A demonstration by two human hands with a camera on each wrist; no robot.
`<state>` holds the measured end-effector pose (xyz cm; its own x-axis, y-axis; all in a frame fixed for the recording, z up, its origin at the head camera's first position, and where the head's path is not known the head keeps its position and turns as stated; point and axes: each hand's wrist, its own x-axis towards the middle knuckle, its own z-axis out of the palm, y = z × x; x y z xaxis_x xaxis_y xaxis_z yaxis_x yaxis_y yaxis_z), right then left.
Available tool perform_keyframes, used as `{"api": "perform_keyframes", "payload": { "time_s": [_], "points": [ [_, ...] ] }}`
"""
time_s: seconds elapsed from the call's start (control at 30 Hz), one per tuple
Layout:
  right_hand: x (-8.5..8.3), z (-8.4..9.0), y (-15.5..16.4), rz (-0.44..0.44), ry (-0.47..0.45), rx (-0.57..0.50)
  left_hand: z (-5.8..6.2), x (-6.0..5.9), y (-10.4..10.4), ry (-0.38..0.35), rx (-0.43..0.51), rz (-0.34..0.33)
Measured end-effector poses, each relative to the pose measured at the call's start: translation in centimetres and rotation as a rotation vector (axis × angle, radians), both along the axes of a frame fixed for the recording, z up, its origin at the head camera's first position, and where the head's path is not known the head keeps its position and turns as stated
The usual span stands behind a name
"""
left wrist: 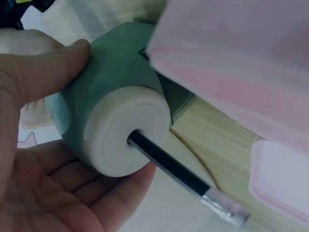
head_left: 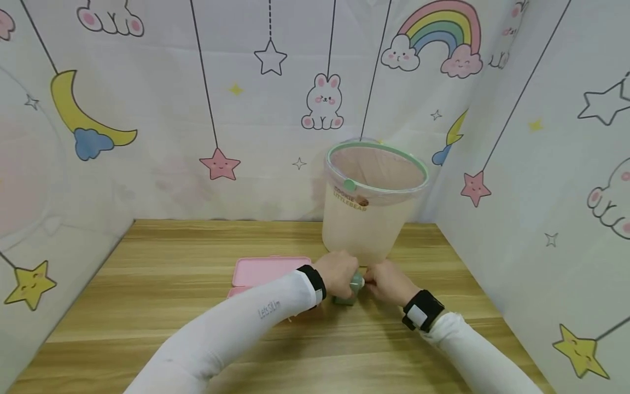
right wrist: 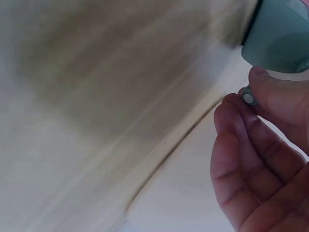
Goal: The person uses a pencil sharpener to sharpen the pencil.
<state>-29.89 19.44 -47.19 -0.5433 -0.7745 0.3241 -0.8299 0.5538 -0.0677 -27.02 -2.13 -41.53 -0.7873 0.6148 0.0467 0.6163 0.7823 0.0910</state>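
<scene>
Two hands (head_left: 337, 273) (head_left: 391, 282) hold one sharpener (left wrist: 120, 55) and, seemingly, one crank (right wrist: 248, 97).

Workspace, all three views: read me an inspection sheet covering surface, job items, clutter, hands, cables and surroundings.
Surface: wood-grain tabletop, partly shaded by the arms.
Job items: green pencil sharpener, with a black pencil in the hole of its white face; small knob beside it.
Clutter: open pink case, partly hidden by the left forearm; waste bin with a green rim, behind the hands.
Hands: left hand grips the sharpener; right hand pinches the knob.
Cables: nothing seen.
Surroundings: white backdrop printed with rabbits, stars and a rainbow.
</scene>
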Motion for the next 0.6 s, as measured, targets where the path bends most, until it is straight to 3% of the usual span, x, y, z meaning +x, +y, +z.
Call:
{"api": "perform_keyframes", "payload": {
  "time_s": [0.3, 0.6],
  "points": [
    [1.0, -0.3, 0.1, -0.013, -0.023, 0.041, 0.1, -0.2, 0.0, -0.027, -0.007, 0.012],
    [2.1, -0.3, -0.1, 0.052, 0.003, 0.047, 0.0, -0.2, 0.3, -0.06, -0.029, 0.044]
  ]
}}
